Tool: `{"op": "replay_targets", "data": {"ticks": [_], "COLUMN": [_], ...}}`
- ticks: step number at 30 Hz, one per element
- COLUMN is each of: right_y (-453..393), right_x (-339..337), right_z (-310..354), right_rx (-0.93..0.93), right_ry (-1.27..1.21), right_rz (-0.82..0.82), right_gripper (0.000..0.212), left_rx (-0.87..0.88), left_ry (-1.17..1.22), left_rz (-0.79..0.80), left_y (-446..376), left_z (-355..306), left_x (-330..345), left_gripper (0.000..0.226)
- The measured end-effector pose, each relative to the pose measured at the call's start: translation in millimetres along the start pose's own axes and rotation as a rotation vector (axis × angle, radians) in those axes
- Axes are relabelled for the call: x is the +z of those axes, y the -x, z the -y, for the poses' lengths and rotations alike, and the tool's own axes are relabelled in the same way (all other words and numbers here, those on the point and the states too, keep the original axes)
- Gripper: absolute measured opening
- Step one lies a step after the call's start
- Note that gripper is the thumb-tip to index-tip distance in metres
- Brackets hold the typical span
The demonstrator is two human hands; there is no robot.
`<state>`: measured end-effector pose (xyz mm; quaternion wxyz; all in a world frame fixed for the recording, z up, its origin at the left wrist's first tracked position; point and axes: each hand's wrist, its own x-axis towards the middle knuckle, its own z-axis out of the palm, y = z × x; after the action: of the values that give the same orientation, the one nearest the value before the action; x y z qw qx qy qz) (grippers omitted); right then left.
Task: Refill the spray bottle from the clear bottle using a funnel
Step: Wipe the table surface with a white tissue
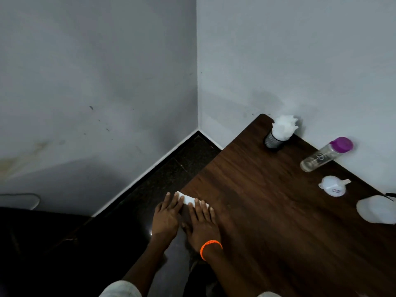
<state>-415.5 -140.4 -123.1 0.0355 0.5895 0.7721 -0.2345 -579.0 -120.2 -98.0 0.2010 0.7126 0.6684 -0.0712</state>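
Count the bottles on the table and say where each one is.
2: the clear bottle with a purple cap stands by the wall; a white one, probably the spray bottle, is cut off at the right edge.

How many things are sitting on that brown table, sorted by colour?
White: 3, the folded paper under the hands, the funnel, the tissues in the mesh cup
Clear with a purple cap: 1, the bottle
Pale and partly cut off at the right edge: 1, an object I cannot identify
Total: 5

A mesh cup (272, 141) of tissues (284, 127) stands on the wooden table (267, 211).
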Motion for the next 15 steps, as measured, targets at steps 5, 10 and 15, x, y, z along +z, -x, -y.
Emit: {"op": "replay_targets", "data": {"ticks": [5,10,15], "right_y": [26,54,74], "right_x": [4,5,3], "right_z": [-6,-22,-39], "right_rx": [-0.054,-0.060,0.016], "right_ry": [0.004,-0.003,-0.009], "right_rz": [0.006,0.006,0.013], "right_gripper": [0.071,0.071,0.066], "left_rx": [-0.032,-0.003,0.056], "left_ry": [0.052,0.107,0.093], "left_rz": [0.023,0.056,0.064], "left_y": [25,45,47], "left_z": [-6,-25,-55], "left_x": [10,15,15], "left_gripper": [0.066,0.068,0.064]}}
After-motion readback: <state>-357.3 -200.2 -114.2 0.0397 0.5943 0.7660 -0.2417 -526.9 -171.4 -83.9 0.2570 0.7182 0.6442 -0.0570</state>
